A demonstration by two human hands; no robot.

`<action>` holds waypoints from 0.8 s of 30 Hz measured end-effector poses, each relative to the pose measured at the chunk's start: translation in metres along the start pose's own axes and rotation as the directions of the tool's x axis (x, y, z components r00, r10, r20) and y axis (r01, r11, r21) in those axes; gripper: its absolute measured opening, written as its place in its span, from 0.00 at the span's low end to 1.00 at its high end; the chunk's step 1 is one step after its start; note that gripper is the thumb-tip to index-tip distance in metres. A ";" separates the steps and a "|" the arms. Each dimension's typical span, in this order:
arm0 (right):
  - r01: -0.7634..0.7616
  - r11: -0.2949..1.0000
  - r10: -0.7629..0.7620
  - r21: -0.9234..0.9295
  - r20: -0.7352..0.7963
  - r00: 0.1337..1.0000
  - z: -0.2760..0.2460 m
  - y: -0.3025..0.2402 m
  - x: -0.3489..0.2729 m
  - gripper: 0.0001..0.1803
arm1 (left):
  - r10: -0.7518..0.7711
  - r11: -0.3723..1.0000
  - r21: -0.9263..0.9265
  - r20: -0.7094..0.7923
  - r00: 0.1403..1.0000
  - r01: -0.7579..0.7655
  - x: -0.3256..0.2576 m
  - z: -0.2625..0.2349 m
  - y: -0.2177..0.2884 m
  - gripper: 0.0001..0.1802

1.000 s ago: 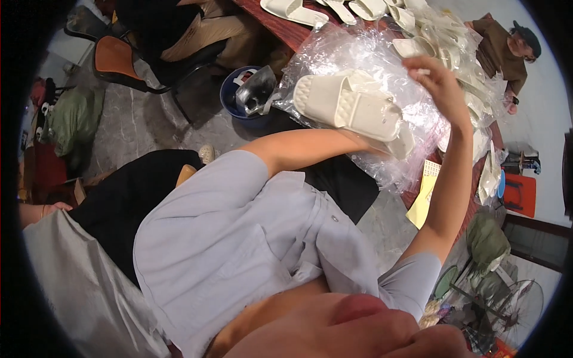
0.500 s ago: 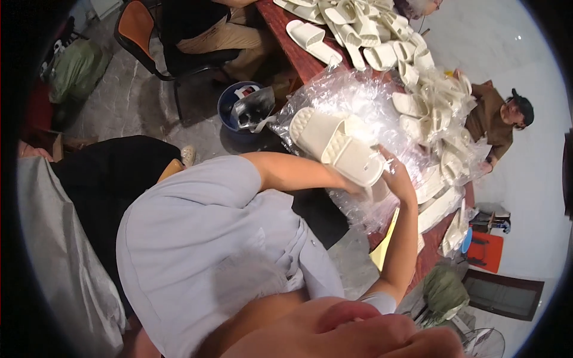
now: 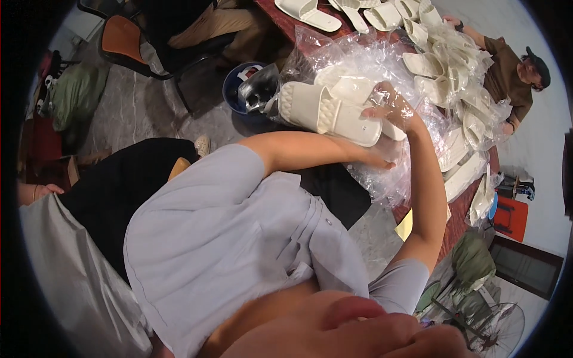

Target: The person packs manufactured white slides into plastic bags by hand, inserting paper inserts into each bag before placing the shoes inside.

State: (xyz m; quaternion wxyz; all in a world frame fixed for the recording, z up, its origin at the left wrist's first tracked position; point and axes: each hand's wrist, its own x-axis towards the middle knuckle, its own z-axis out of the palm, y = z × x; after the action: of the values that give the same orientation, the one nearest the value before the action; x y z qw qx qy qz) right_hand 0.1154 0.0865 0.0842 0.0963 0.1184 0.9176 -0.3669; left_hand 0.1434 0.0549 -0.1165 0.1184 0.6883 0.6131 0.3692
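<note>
A pair of off-white slides (image 3: pixel 355 122), one partly over the other, is held above a crumpled clear plastic bag (image 3: pixel 388 188) at the table's near edge. My right hand (image 3: pixel 397 110) has its thumb against the end of the upper slide and its fingers curled by the other one, with clear film around them. Below the slides' lower edge, my left hand (image 3: pixel 377 158) stretches its fingers over the plastic. It is partly covered, and whether it touches the slides is hard to make out.
More off-white slides (image 3: pixel 430 89), several in clear bags, heap along the red table (image 3: pixel 441 244). A blue bucket (image 3: pixel 230 98) stands on the floor beside an orange-backed chair (image 3: pixel 121 39) with a seated person. Across the table is a person in brown (image 3: pixel 507 71); another person's hand (image 3: pixel 51 190) shows at left.
The view has shifted, so the table's things sit higher and further right. My right hand's thumb now lies on the upper slide. My left hand shows more, fingers extended.
</note>
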 end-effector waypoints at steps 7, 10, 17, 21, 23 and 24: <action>0.146 0.918 -0.234 0.368 0.208 0.950 0.021 0.009 0.016 0.34 | 0.040 0.999 0.035 0.053 0.998 -0.041 -0.007 -0.035 0.038 0.20; 0.309 0.920 -0.368 0.242 0.255 0.894 0.026 0.026 0.027 0.24 | -0.012 1.000 0.016 0.262 0.965 0.009 0.010 -0.018 0.022 0.16; 0.269 0.958 -0.268 0.097 -0.023 0.963 0.040 0.011 0.020 0.14 | 0.094 0.995 -0.056 0.169 0.981 -0.086 -0.003 -0.012 0.011 0.15; 0.034 0.990 -0.003 0.140 -0.219 0.976 0.007 0.030 -0.025 0.16 | 0.033 0.994 0.086 0.323 0.946 -0.064 -0.004 -0.045 0.035 0.20; 0.185 0.957 -0.095 0.222 -0.363 0.927 -0.011 0.075 -0.044 0.15 | 0.074 0.995 0.056 0.217 0.973 -0.088 -0.001 -0.048 0.043 0.20; 0.158 0.978 -0.098 0.136 -0.365 0.926 -0.022 0.081 -0.053 0.14 | 0.085 0.995 0.041 0.162 0.983 -0.093 -0.001 -0.049 0.045 0.21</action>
State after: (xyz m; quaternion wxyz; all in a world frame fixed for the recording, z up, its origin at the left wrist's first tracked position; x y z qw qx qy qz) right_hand 0.1877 0.1507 0.0611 -0.1056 0.1301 0.8925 -0.4188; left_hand 0.1455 0.0303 -0.0550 0.1338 0.7451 0.5790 0.3027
